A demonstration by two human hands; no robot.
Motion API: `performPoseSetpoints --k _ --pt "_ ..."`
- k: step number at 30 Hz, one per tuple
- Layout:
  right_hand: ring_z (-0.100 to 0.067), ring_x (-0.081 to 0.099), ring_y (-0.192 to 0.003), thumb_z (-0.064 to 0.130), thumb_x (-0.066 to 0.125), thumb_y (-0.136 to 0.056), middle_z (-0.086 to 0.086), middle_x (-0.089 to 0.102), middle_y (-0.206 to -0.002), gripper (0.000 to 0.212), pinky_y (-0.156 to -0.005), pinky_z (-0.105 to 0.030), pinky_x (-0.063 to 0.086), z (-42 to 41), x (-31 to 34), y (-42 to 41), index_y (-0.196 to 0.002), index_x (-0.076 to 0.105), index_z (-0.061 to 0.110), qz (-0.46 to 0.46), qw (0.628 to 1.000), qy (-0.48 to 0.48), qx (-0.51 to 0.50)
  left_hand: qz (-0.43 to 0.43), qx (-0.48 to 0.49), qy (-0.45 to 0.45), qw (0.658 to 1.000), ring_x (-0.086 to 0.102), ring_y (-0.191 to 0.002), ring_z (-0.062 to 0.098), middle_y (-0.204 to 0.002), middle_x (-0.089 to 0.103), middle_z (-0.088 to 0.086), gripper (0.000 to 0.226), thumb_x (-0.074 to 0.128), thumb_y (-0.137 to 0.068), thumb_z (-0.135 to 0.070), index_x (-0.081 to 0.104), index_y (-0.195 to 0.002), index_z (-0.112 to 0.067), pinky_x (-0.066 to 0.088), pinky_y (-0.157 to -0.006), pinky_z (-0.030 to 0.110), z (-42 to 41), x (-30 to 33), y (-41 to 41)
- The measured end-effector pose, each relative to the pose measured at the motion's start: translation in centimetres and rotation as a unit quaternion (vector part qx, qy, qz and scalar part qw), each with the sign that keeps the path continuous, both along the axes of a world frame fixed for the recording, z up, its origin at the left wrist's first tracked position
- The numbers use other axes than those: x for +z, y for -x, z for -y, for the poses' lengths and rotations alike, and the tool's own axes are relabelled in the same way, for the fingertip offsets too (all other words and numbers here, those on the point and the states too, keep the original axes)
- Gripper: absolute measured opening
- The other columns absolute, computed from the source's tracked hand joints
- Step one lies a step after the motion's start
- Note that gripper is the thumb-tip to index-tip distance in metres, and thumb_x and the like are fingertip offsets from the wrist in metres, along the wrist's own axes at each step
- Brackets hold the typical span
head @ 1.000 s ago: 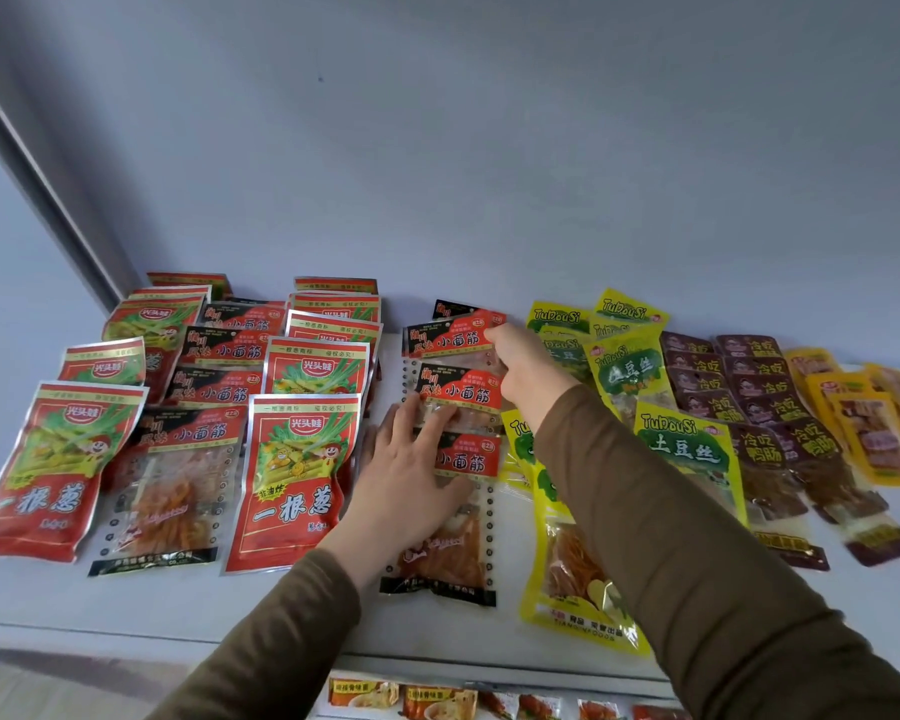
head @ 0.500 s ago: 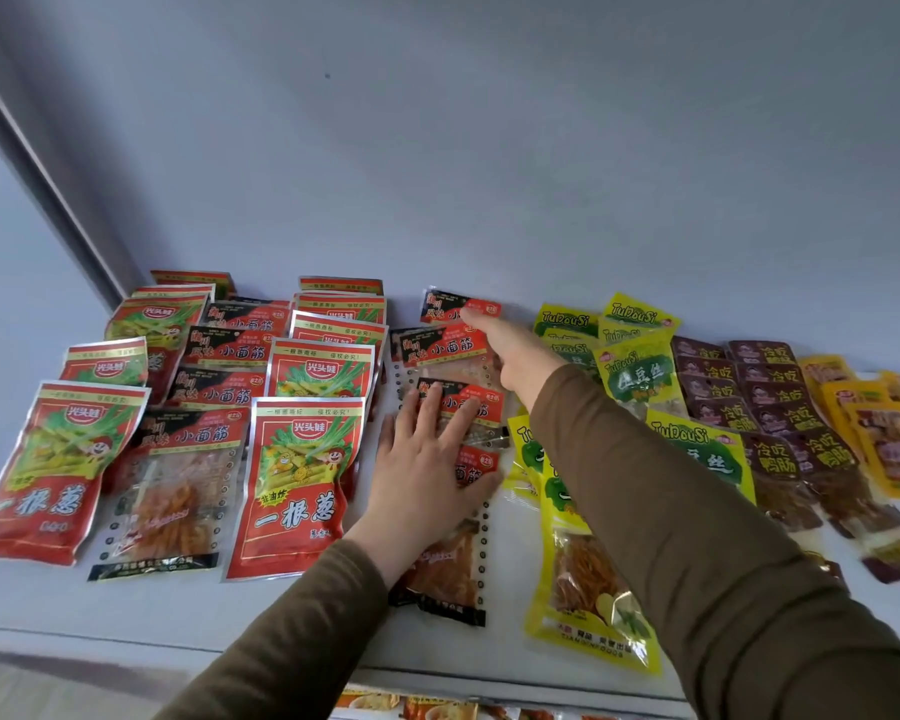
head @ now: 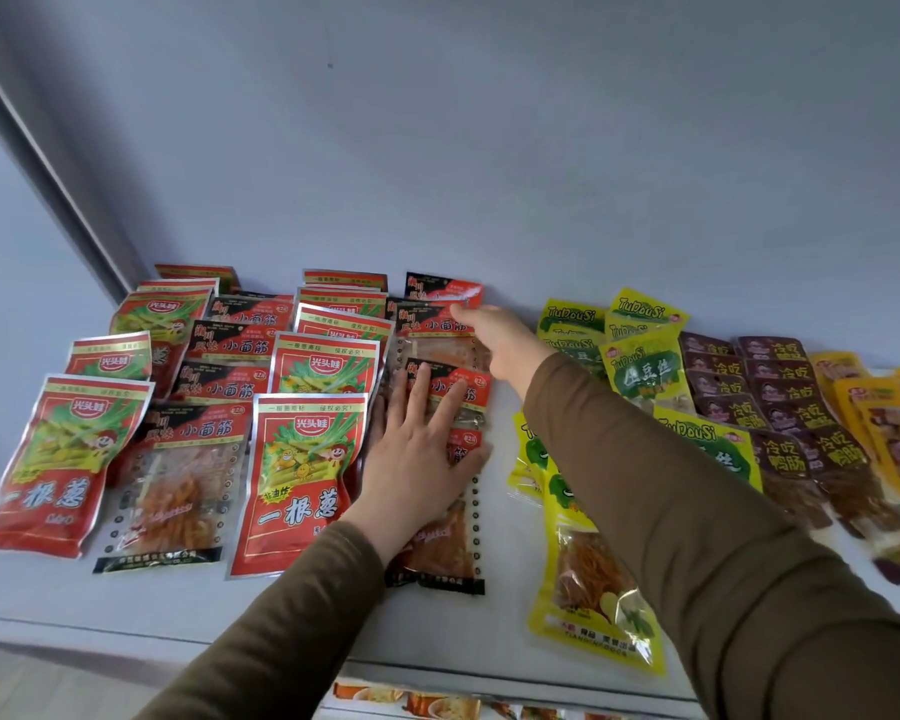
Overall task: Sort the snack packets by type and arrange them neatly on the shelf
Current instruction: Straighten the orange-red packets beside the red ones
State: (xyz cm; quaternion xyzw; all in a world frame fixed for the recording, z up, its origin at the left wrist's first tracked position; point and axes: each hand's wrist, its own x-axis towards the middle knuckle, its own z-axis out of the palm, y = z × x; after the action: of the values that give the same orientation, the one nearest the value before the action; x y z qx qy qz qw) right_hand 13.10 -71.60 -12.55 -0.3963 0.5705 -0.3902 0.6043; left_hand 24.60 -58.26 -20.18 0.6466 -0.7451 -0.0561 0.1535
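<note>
Snack packets lie in rows on a white shelf (head: 494, 631). At the left are red packets with green onion art (head: 302, 475) and black-and-red packets with clear windows (head: 178, 485). My left hand (head: 417, 459) lies flat with spread fingers on a middle column of black-and-red packets (head: 445, 548). My right hand (head: 494, 340) reaches to the back of that column, its fingers touching the top edge of a rear black-and-red packet (head: 432, 324). Another packet of that kind (head: 442, 288) leans by the back wall. Yellow-green packets (head: 598, 589) lie under my right sleeve.
Dark brown packets (head: 780, 407) and orange-yellow packets (head: 884, 433) fill the right side of the shelf. A grey wall stands close behind the rows, with a dark upright strip at the left. More packets (head: 437, 706) show on a lower shelf below the front edge.
My right hand has stretched further back, pushing the rear black-and-red packets toward the wall. My left hand has slid a little forward along the same column.
</note>
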Motion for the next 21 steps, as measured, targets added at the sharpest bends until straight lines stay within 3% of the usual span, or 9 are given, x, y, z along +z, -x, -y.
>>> performPoseSetpoints --k 2,6,10,12,14,16,17,19,21 --pt "-0.009 0.058 -0.078 0.036 0.062 -0.100 0.005 0.062 -0.089 0.015 -0.057 -0.025 0.046 -0.3 0.7 0.6 -0.096 0.060 0.021 -0.019 1.000 0.001 -0.009 -0.004 0.009 0.007 1.000 -0.021 -0.156 0.027 -0.172 -0.012 0.003 0.082 0.027 -0.093 -0.082 0.000 -0.160 -0.043 0.002 -0.120 0.043 0.0 0.0 0.1" --pt "-0.005 0.058 -0.087 0.027 0.053 -0.104 0.003 0.068 -0.104 0.024 -0.069 -0.023 0.040 -2.1 0.9 1.1 -0.121 0.062 0.012 0.017 0.996 0.042 -0.077 -0.015 0.022 0.050 0.998 -0.014 -0.158 0.028 -0.172 -0.004 0.007 0.071 0.033 -0.102 -0.065 0.016 -0.163 -0.033 -0.007 -0.126 0.048 -0.5 1.6 0.7" --pt "0.016 0.055 -0.044 0.011 0.054 -0.102 0.026 0.059 -0.051 0.020 -0.034 -0.008 0.038 -5.9 -1.1 1.8 -0.085 0.057 0.022 0.061 0.994 0.029 -0.082 -0.091 -0.019 0.139 0.986 0.036 -0.144 0.031 -0.154 0.045 0.011 0.040 0.051 -0.103 -0.025 0.053 -0.142 -0.014 0.033 -0.118 0.051 -3.0 3.9 0.1" --pt "0.015 0.057 -0.047 0.007 0.053 -0.101 0.019 0.065 -0.063 0.018 -0.033 -0.007 0.037 -7.4 -1.7 2.0 -0.095 0.058 0.023 0.062 0.995 0.035 -0.073 -0.071 -0.044 0.144 0.986 0.047 -0.126 0.029 -0.139 0.054 0.008 0.034 0.048 -0.099 -0.022 0.057 -0.131 -0.013 0.044 -0.105 0.049 -5.3 3.9 -0.2" --pt "0.015 0.058 -0.046 0.002 0.051 -0.101 0.010 0.062 -0.079 0.022 -0.036 -0.008 0.040 -8.3 -1.7 1.9 -0.111 0.055 0.022 0.066 0.994 0.037 -0.075 -0.006 -0.061 0.076 0.995 0.043 -0.131 0.031 -0.146 0.050 0.010 0.046 0.036 -0.099 -0.037 0.055 -0.136 -0.017 0.041 -0.111 0.051 -8.0 3.5 0.1" --pt "0.010 0.067 -0.061 0.001 0.048 -0.102 0.002 0.067 -0.087 0.020 -0.050 -0.013 0.052 -9.0 -0.9 1.2 -0.113 0.060 0.012 0.096 0.991 0.065 -0.074 0.060 -0.065 -0.016 0.996 0.020 -0.152 0.032 -0.167 0.027 0.009 0.065 0.021 -0.100 -0.058 0.037 -0.155 -0.026 0.017 -0.125 0.048 -9.5 2.8 0.7" --pt "0.005 0.072 -0.086 0.003 0.046 -0.102 -0.004 0.071 -0.103 0.025 -0.070 -0.020 0.059 -9.4 -0.6 0.7 -0.120 0.062 0.010 0.101 0.989 0.090 -0.066 0.086 -0.067 -0.041 0.993 0.006 -0.157 0.028 -0.171 0.013 0.007 0.070 0.017 -0.100 -0.064 0.025 -0.160 -0.030 0.003 -0.127 0.045 -9.7 2.4 0.8" --pt "-0.007 0.052 -0.134 0.011 0.045 -0.104 -0.002 0.054 -0.148 0.042 -0.111 -0.033 0.043 -10.6 -0.6 -0.3 -0.146 0.050 0.017 0.083 0.985 0.141 -0.045 0.121 -0.069 -0.044 0.989 -0.007 -0.159 0.024 -0.172 0.000 0.004 0.072 0.015 -0.101 -0.067 0.013 -0.163 -0.031 -0.010 -0.127 0.041 -9.5 1.7 0.8" --pt "0.001 0.037 -0.142 0.019 0.046 -0.105 0.012 0.039 -0.159 0.050 -0.114 -0.023 0.031 -12.6 -1.4 -1.4 -0.154 0.040 0.028 0.060 0.980 0.189 -0.010 0.135 -0.069 -0.031 0.988 -0.009 -0.159 0.023 -0.173 -0.001 0.003 0.072 0.012 -0.101 -0.065 0.013 -0.164 -0.029 -0.008 -0.127 0.042 -9.1 1.4 0.5"
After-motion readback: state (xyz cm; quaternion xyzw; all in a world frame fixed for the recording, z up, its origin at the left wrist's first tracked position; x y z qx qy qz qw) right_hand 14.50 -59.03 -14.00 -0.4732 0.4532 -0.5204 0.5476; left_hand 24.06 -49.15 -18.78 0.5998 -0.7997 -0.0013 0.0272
